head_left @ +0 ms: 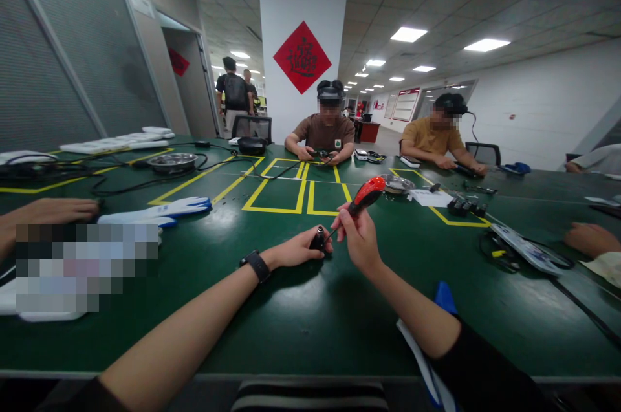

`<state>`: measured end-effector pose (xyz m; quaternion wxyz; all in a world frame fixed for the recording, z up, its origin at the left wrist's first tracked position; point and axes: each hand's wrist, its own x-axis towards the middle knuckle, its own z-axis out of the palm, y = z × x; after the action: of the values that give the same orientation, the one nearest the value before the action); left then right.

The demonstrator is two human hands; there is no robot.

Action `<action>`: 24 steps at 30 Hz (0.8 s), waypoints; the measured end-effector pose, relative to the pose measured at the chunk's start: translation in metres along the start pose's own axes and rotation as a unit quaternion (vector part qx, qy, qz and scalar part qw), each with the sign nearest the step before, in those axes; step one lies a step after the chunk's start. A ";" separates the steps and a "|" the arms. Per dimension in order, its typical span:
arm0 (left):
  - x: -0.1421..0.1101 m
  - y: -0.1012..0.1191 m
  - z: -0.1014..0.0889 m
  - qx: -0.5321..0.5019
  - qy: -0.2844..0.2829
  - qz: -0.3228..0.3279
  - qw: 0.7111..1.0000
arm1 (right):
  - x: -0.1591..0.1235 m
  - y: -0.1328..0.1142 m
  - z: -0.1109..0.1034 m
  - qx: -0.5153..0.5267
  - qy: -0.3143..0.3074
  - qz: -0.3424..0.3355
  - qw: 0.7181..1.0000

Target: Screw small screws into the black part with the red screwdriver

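Observation:
My left hand (298,249), with a dark watch on its wrist, is closed around a small black part (318,239) with a rounded, shiny top, held low over the green table. What kind of part it is I cannot make out. In my right hand (361,240) is a screwdriver (367,195) with a red and black handle, gripped by the fingers near the handle's lower end. Its thin shaft slants down and left to the black part. Whether the tip sits in the part or only touches it is too small to tell.
Blue-and-white gloves (160,210) lie to the left, and another glove (427,360) is beside my right forearm. Metal bowls (173,162) (398,184), black blocks (466,206), cables and a flat white device (526,249) are on the table (301,334). Co-workers sit opposite and at both sides.

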<state>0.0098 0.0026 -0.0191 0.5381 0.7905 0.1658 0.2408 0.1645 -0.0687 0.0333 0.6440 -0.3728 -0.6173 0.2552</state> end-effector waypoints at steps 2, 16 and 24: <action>0.000 0.000 0.000 0.003 0.001 -0.001 1.000 | 0.000 0.000 0.000 -0.001 0.001 0.001 1.000; 0.000 0.008 0.002 0.013 0.013 -0.012 1.000 | -0.001 0.001 -0.001 -0.006 -0.015 0.004 1.000; 0.000 0.006 0.002 0.013 0.020 -0.013 1.000 | -0.001 0.001 0.000 0.005 -0.006 -0.003 1.000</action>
<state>0.0110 -0.0013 -0.0141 0.5275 0.7902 0.1898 0.2475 0.1648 -0.0694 0.0317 0.6430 -0.3662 -0.6207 0.2590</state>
